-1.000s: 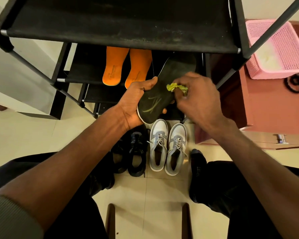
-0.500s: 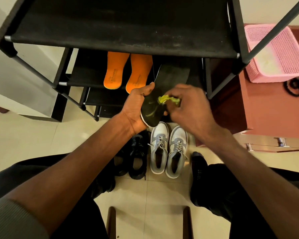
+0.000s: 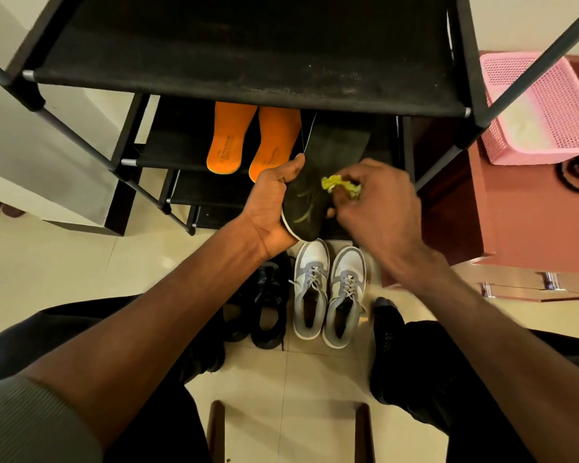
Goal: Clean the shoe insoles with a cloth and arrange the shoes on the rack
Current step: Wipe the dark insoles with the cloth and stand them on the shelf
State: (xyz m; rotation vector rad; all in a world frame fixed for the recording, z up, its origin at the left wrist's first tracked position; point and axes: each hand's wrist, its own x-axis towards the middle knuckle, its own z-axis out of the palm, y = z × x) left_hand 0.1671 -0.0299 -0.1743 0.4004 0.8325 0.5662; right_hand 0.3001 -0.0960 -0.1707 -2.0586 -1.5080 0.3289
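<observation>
- The left hand (image 3: 270,208) grips a black insole (image 3: 318,182) by its heel end, thumb along the left edge; the insole's toe end reaches up under the rack's top shelf.
- The right hand (image 3: 378,202) pinches a crumpled yellow-green cloth (image 3: 340,186) against the insole's upper face.
- Two orange insoles (image 3: 248,142) lie side by side on the second shelf of the black shoe rack (image 3: 248,55).
- On the tiled floor (image 3: 64,262) below the hands stand a pair of grey-and-white sneakers (image 3: 328,292), with black shoes (image 3: 268,305) just to their left.
- A pink basket (image 3: 545,105) sits on a reddish cabinet (image 3: 532,222) at right.
</observation>
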